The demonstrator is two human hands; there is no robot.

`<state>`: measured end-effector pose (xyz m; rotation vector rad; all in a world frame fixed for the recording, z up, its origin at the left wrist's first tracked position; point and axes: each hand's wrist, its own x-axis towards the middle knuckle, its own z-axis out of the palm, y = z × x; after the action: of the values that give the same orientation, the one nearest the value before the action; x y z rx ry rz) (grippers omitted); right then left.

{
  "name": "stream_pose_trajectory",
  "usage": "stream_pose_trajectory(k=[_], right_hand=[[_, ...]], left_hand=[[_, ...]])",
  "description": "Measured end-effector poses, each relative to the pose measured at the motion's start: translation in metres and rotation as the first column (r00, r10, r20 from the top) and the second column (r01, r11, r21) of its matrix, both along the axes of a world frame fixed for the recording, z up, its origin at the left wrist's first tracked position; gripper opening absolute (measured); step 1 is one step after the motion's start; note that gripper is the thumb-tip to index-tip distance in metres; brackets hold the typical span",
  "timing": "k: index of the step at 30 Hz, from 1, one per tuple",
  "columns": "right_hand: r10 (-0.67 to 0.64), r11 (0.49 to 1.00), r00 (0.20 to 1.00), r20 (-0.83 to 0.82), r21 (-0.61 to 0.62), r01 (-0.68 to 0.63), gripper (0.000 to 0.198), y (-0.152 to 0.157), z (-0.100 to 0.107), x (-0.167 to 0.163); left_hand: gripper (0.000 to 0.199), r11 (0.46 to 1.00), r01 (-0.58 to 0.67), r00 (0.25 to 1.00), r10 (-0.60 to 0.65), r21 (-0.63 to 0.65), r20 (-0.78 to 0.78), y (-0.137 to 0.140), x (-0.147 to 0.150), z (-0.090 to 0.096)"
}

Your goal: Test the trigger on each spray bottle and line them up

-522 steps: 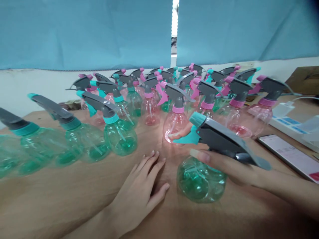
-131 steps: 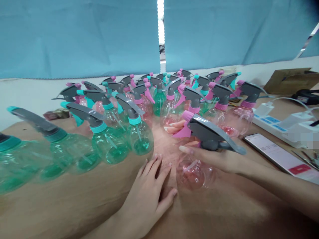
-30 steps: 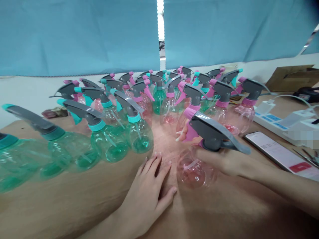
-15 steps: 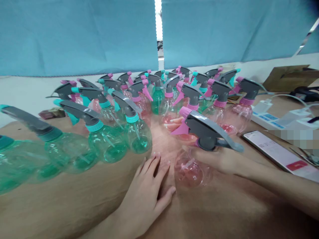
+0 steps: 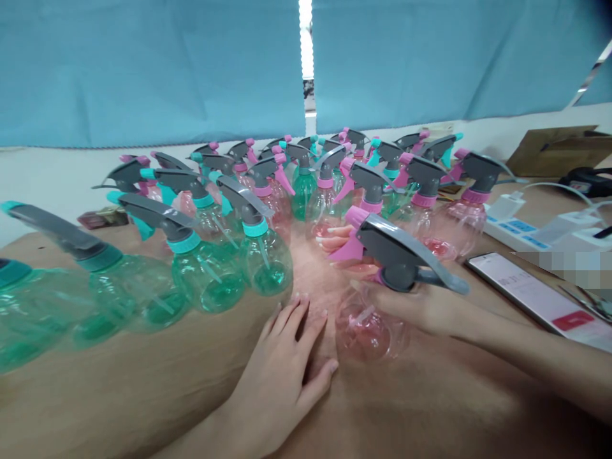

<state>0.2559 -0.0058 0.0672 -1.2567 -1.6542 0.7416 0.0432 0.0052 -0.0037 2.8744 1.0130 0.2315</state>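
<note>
My right hand (image 5: 421,306) is wrapped round the neck of a pink spray bottle (image 5: 370,335), whose grey head and pink trigger point to the left. This bottle looks upright, its base low over or on the table. Flat on the wooden table, to the left of it, rests my left hand (image 5: 282,363), fingers stretched out and holding nothing. Just beyond its fingertips stands a green spray bottle (image 5: 266,261) with a turquoise collar. Another green spray bottle (image 5: 208,274) is beside that one. Behind my right hand is a pink spray bottle (image 5: 325,204).
Several more pink and green spray bottles crowd the back and left of the table (image 5: 167,376). On the right lie a phone (image 5: 521,287), a power strip (image 5: 516,229) with plugs and cables, and a cardboard box (image 5: 554,150). A blue curtain (image 5: 157,70) hangs behind.
Both hands and the held pink spray bottle stay nearly in place. The whole view has shifted very slightly.
</note>
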Motion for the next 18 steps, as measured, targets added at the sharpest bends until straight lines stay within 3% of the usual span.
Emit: stream_pose_trajectory(k=[10,18], right_hand=[[-0.011,1.000,1.000,0.000,0.007,0.011,0.020,0.0000,0.0001,-0.0029],[-0.140,0.990,0.987,0.084,0.028,0.138,0.014,-0.0008,0.0010,-0.0056]], left_hand=[[0.054,1.000,0.007,1.000,-0.007,-0.009,-0.004,-0.0002,-0.0001,-0.0002],[0.055,1.000,0.013,1.000,-0.013,-0.002,-0.006,-0.0005,0.0010,0.0015]])
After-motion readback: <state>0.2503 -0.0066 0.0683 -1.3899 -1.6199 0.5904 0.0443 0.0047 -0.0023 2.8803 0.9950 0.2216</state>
